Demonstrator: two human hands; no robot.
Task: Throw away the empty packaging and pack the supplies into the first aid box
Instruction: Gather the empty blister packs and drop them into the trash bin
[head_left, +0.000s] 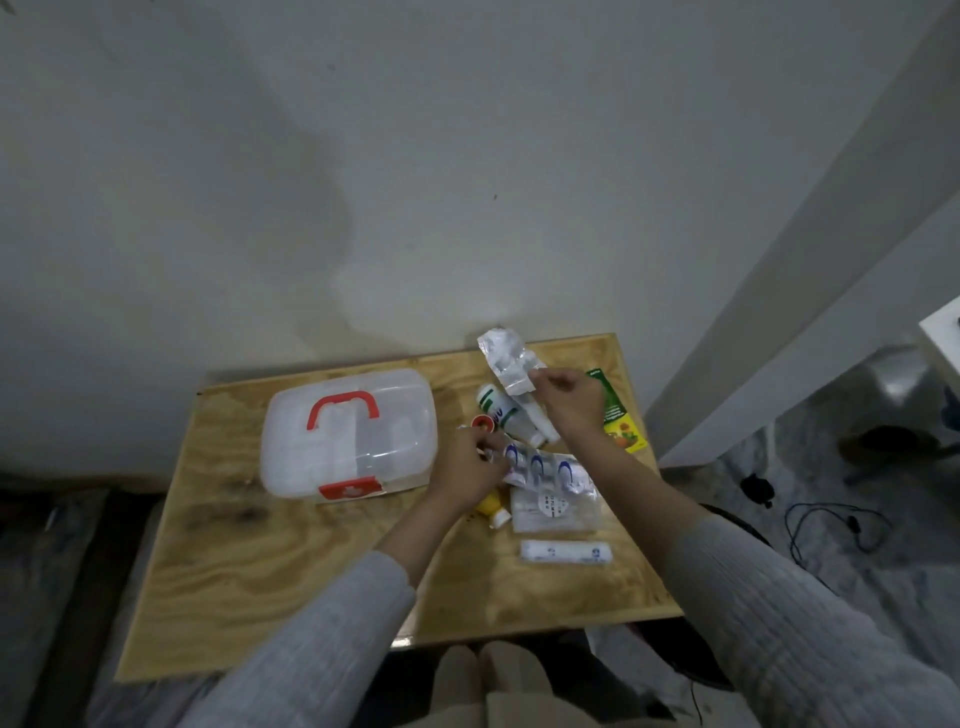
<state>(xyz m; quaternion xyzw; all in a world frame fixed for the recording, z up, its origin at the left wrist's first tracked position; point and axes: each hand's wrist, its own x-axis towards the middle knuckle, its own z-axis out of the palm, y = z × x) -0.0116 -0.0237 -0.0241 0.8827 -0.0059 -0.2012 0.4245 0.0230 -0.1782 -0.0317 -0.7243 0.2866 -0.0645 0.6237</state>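
Observation:
A translucent white first aid box with a red handle and red latch stands shut on the plywood table. My right hand holds up a crumpled clear empty wrapper. My left hand grips the end of a strip of blue-printed packets. Beside them lie a white bottle with green print, a red-capped item, a yellow tube, a flat clear pouch, a wrapped bandage roll and a green box.
The table stands against a grey wall. To the right rises a white pillar, with black cables on the speckled floor. My knees are under the table's near edge.

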